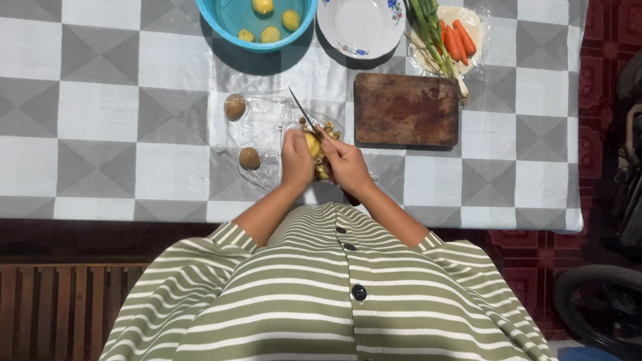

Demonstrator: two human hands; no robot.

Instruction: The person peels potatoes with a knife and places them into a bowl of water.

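Note:
My left hand [296,160] holds a partly peeled yellow potato [312,144] over a clear plastic sheet [265,131] on the table. My right hand [345,163] grips a knife [304,113] whose blade points up and left, resting on the potato. Brown peelings [328,129] lie on the sheet just beyond my hands. Two unpeeled brown potatoes [235,107] [249,158] sit on the sheet to the left. A blue basin [209,9] of water at the top holds several peeled yellow potatoes [263,3].
A wooden cutting board [405,110] lies right of my hands. Behind it are a white flowered bowl [360,20] and a plate with carrots [457,40] and green onions [429,23]. The checked tablecloth [100,113] covers the table. A wheeled vehicle [638,180] stands at right.

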